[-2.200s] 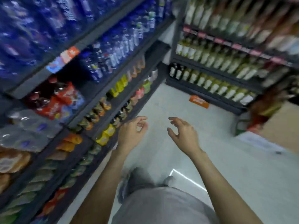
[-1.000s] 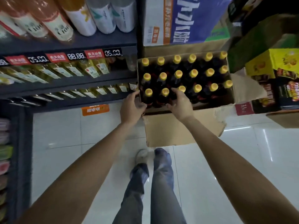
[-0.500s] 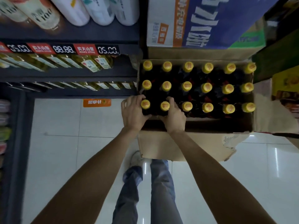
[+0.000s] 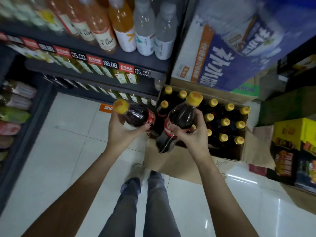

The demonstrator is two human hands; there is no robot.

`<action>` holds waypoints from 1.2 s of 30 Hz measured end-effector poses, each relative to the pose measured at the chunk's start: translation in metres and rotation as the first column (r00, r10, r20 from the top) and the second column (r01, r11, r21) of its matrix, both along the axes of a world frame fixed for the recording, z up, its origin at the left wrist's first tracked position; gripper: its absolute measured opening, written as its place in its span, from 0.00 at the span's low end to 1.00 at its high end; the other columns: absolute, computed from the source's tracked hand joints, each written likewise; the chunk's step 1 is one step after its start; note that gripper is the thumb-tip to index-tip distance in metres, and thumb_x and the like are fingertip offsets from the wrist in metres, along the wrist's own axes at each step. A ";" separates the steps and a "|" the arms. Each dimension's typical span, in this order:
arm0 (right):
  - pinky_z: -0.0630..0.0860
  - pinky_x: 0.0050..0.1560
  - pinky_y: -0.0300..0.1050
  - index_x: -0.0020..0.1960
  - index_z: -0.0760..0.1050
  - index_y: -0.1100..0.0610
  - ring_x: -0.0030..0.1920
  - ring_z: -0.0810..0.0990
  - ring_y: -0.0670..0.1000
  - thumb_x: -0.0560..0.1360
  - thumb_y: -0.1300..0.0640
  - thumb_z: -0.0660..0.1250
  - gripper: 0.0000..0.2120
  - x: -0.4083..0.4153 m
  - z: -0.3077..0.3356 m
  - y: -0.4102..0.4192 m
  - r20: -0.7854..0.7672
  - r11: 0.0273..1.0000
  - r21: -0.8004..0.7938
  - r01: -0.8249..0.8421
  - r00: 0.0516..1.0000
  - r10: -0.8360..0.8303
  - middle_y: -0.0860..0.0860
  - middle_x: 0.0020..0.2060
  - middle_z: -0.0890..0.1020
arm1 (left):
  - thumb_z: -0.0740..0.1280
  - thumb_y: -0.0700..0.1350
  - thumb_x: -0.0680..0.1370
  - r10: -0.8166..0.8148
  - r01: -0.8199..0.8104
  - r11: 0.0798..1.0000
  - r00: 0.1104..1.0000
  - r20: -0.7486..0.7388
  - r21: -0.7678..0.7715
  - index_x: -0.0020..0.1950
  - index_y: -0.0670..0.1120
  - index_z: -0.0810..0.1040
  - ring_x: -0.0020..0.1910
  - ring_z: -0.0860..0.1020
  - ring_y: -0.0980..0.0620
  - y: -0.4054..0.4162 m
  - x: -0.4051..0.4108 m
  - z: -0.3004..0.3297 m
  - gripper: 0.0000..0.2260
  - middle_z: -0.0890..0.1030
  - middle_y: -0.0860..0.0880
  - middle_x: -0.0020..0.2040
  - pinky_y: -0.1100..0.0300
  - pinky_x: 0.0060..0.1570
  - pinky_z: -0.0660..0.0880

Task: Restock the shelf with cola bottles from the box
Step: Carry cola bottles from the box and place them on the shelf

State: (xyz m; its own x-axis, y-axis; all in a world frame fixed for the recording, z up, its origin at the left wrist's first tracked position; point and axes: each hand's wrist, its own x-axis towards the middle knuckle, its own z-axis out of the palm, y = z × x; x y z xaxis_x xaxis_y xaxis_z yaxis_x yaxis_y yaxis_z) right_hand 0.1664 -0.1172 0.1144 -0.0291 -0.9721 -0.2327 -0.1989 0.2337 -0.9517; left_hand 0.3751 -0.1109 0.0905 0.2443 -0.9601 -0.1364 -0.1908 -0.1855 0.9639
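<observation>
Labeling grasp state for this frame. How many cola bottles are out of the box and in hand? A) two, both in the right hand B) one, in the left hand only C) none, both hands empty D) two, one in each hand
D: the left hand grips one cola bottle and the right hand grips another, both lifted above the box.

Place: I read this as a shop aisle, drinks section.
Shelving: dark shelf (image 4: 106, 53) up and left of my left hand (image 4: 119, 132), rows of bottled drinks (image 4: 145, 36) standing on it.
Pricing: strip of price tags (image 4: 109, 65) along the shelf edge, digits showing.
Stock: printed cartons (image 4: 227, 53) stacked beyond my right hand (image 4: 189, 134); open box (image 4: 227, 152) of capped bottles beside it.
Floor: pale glossy tiles (image 4: 71, 151) below both hands.
</observation>
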 end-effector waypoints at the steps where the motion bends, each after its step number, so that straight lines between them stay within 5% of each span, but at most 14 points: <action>1: 0.76 0.58 0.48 0.62 0.70 0.53 0.57 0.78 0.47 0.61 0.47 0.76 0.33 0.006 0.015 0.001 0.067 0.999 0.019 -0.051 0.997 0.049 0.50 0.55 0.79 | 0.82 0.49 0.58 0.073 -0.073 0.997 0.995 -0.074 0.006 0.62 0.47 0.71 0.58 0.78 0.55 0.011 0.006 0.018 0.36 0.79 0.51 0.57 0.60 0.58 0.75; 4: 0.75 0.58 0.45 0.65 0.70 0.53 0.57 0.79 0.45 0.62 0.50 0.78 0.34 0.038 0.050 0.009 0.139 0.974 0.060 -0.218 0.968 0.208 0.48 0.56 0.80 | 0.79 0.51 0.55 0.284 -0.291 0.957 0.933 -0.224 -0.001 0.57 0.51 0.73 0.53 0.80 0.56 0.046 0.032 0.064 0.32 0.80 0.52 0.53 0.60 0.53 0.76; 9: 0.73 0.54 0.30 0.60 0.71 0.50 0.50 0.78 0.33 0.67 0.62 0.76 0.26 0.130 0.080 0.041 0.123 0.881 0.079 -0.467 0.881 0.457 0.40 0.51 0.79 | 0.77 0.53 0.57 0.544 -0.560 0.828 0.804 -0.238 0.002 0.54 0.44 0.76 0.47 0.80 0.55 0.126 0.103 0.106 0.29 0.83 0.53 0.47 0.60 0.51 0.76; 13: 0.76 0.51 0.38 0.60 0.75 0.53 0.49 0.82 0.43 0.68 0.61 0.75 0.22 0.217 0.088 0.083 0.118 0.743 0.066 -0.666 0.745 0.657 0.46 0.50 0.83 | 0.72 0.53 0.60 0.687 -0.707 0.707 0.694 -0.214 -0.019 0.48 0.47 0.76 0.40 0.79 0.64 0.214 0.161 0.119 0.20 0.83 0.61 0.38 0.69 0.43 0.74; 17: 0.74 0.43 0.29 0.55 0.75 0.50 0.43 0.80 0.36 0.69 0.64 0.73 0.18 0.314 0.096 0.147 0.111 0.578 -0.010 -0.816 0.573 0.812 0.43 0.46 0.81 | 0.72 0.55 0.59 0.829 -0.846 0.532 0.531 -0.175 -0.041 0.49 0.49 0.75 0.40 0.79 0.66 0.321 0.217 0.122 0.21 0.83 0.58 0.39 0.71 0.41 0.73; 22: 0.70 0.45 0.24 0.54 0.73 0.46 0.44 0.77 0.31 0.66 0.64 0.76 0.23 0.431 0.093 0.254 -0.011 0.378 -0.102 -0.920 0.381 0.925 0.38 0.46 0.79 | 0.76 0.50 0.61 0.898 -0.896 0.438 0.441 -0.017 -0.076 0.50 0.53 0.75 0.41 0.78 0.68 0.455 0.289 0.124 0.20 0.81 0.59 0.42 0.72 0.43 0.73; 26: 0.70 0.46 0.23 0.56 0.72 0.50 0.46 0.76 0.29 0.63 0.63 0.79 0.26 0.512 0.091 0.340 -0.077 0.243 -0.146 -0.959 0.256 0.964 0.38 0.48 0.78 | 0.74 0.59 0.58 0.908 -0.908 0.406 0.389 0.156 -0.104 0.57 0.51 0.75 0.46 0.78 0.69 0.552 0.350 0.130 0.30 0.80 0.61 0.48 0.72 0.49 0.73; 32: 0.71 0.50 0.27 0.57 0.70 0.51 0.51 0.75 0.32 0.61 0.59 0.81 0.29 0.634 0.117 0.441 -0.083 0.155 -0.258 -0.954 0.182 0.980 0.42 0.51 0.78 | 0.76 0.61 0.59 0.924 -0.940 0.288 0.223 0.309 -0.182 0.63 0.49 0.75 0.48 0.76 0.68 0.653 0.450 0.158 0.35 0.79 0.61 0.50 0.75 0.48 0.70; 36: 0.71 0.52 0.32 0.58 0.69 0.46 0.54 0.76 0.38 0.63 0.52 0.80 0.29 0.727 0.147 0.498 -0.132 0.067 -0.390 -0.919 0.128 0.983 0.42 0.53 0.78 | 0.73 0.65 0.60 0.929 -0.925 0.233 0.120 0.350 -0.300 0.64 0.53 0.74 0.54 0.77 0.64 0.701 0.528 0.178 0.35 0.79 0.60 0.54 0.67 0.52 0.73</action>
State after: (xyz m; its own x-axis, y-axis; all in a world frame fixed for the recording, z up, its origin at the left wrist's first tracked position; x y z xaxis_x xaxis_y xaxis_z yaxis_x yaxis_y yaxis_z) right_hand 0.8936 0.3804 0.2619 0.9762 -0.1341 0.1705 0.1156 -0.3430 -0.9322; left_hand 0.9033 0.5900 0.2684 0.9666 0.0427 0.2527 -0.1987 -0.4979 0.8442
